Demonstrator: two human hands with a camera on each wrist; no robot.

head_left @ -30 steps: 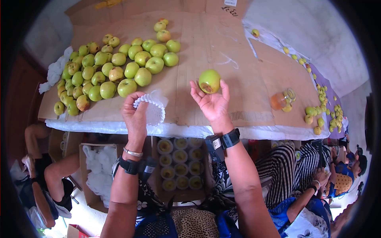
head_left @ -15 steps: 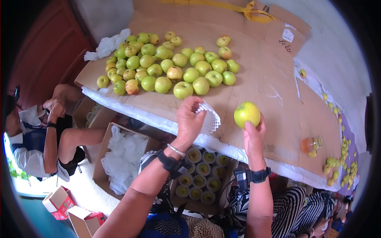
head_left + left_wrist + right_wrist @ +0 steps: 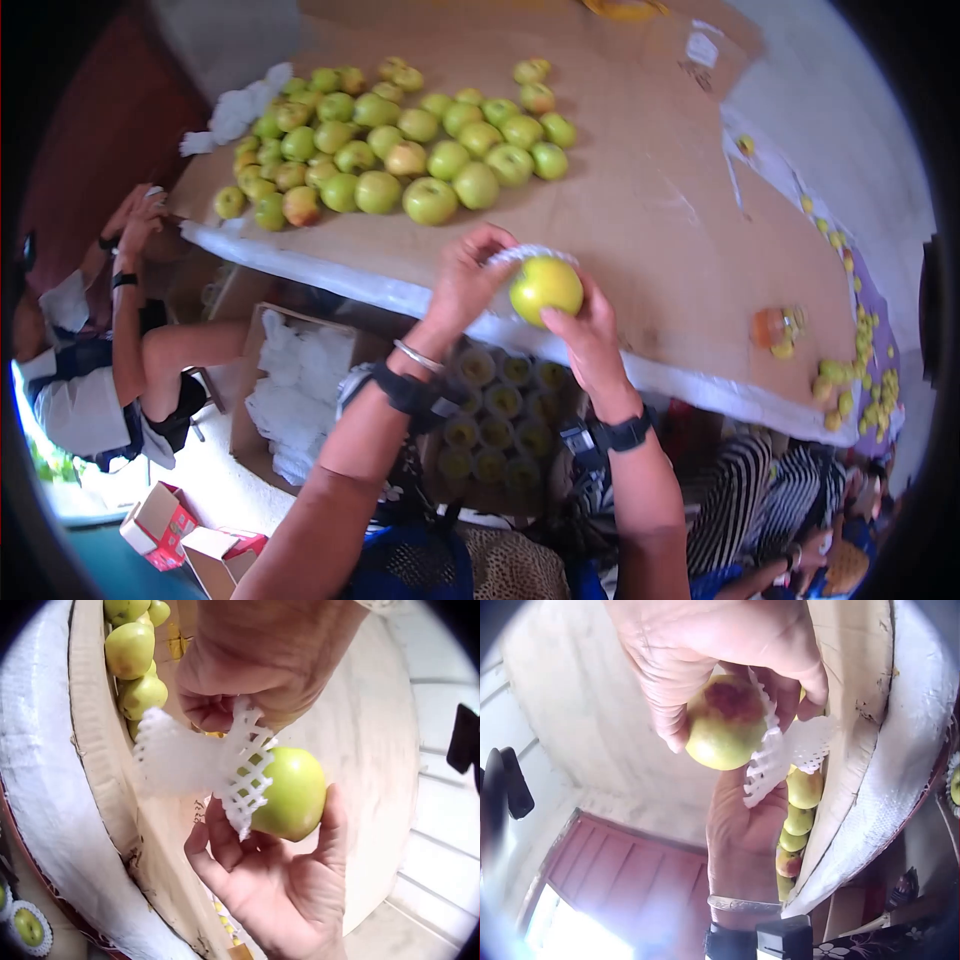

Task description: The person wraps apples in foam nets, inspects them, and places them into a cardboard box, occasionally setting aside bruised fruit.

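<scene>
My right hand (image 3: 590, 335) grips a green apple (image 3: 546, 290) between thumb and fingers, above the table's front edge. A brown blemish marks one side of this apple (image 3: 724, 735) in the right wrist view. My left hand (image 3: 468, 275) pinches a white foam net sleeve (image 3: 244, 776) by its edge. In the left wrist view the sleeve's open mouth fits over one end of the apple, and its other end hangs free. Behind the hands, many green apples (image 3: 430, 200) lie grouped on the cardboard-covered table (image 3: 640, 230).
Below the table edge stand a box of apples in foam sleeves (image 3: 495, 430) and a carton of white foam nets (image 3: 300, 390). An orange-filled jar (image 3: 770, 328) and more apples (image 3: 835, 385) are at right. A seated person (image 3: 110, 370) is at left.
The apple was turned in my right hand and brought left to the foam sleeve. My left hand has moved the sleeve's mouth onto the apple. The head view has swung leftward.
</scene>
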